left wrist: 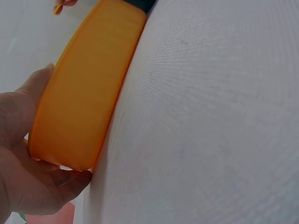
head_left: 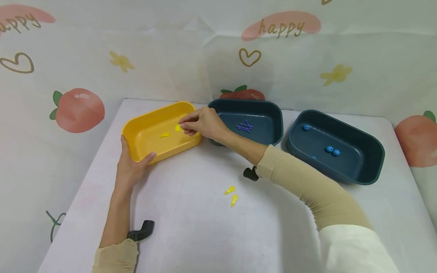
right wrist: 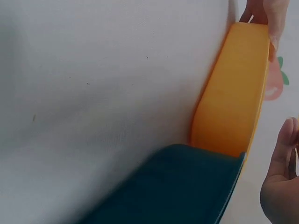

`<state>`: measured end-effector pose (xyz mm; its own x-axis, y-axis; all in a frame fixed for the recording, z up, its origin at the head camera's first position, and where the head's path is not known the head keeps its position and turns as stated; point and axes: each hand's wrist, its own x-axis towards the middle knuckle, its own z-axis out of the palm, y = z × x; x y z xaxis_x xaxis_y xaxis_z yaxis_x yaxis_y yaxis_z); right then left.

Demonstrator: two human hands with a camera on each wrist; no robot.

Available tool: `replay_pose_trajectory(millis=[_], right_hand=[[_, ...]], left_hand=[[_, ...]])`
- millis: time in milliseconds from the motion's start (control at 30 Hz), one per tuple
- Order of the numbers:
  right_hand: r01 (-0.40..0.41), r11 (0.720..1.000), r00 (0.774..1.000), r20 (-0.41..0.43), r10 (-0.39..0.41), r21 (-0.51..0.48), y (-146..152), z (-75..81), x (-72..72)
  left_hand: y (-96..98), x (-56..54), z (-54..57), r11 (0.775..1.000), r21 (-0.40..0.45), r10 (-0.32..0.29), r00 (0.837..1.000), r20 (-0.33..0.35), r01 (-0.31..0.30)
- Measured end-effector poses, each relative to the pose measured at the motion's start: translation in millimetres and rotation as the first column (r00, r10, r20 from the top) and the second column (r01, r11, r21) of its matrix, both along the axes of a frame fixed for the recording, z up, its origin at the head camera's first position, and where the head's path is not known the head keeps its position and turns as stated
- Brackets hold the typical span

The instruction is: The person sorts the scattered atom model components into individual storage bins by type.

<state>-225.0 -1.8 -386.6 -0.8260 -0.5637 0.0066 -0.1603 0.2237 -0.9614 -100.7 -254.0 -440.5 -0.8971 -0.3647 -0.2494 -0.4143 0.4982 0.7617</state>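
My left hand (head_left: 131, 167) grips the near left corner of a yellow plastic bin (head_left: 174, 151), thumb along its front and fingers round its end. In the left wrist view the fingers curl under the bin's end wall (left wrist: 88, 84). Over the bin's right end is my right hand (head_left: 205, 123), pinching a small yellow piece (left wrist: 57, 8) between thumb and fingers. A flat yellow teardrop-shaped piece (head_left: 165, 135) lies on the bin floor. Two similar yellow pieces (head_left: 230, 190) lie on the table in front.
A dark blue-green bin (head_left: 273, 131) stands right of the yellow one, holding several purple sticks (head_left: 244, 126). Farther right, another dark bin (head_left: 370, 167) holds several blue beads (head_left: 329, 149). A white cloth covers the table (head_left: 191, 227), and a printed sheet hangs behind.
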Motion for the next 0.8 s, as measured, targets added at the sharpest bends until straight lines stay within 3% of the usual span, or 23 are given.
replay_pose_trajectory(millis=[600,800], right_hand=[[0.045,0.999,0.995,0.088,-0.047,0.021,-29,-10.7,-24.4],[0.054,0.997,0.997,0.051,-0.056,0.050,-40,-10.4,-28.6]], left_hand=[[-0.6,-0.3,-0.8,1.000,-0.004,-0.005,1.000,0.002,0.005],[-0.4,-0.8,-1.1,1.000,0.000,-0.009,1.000,-0.011,0.009]])
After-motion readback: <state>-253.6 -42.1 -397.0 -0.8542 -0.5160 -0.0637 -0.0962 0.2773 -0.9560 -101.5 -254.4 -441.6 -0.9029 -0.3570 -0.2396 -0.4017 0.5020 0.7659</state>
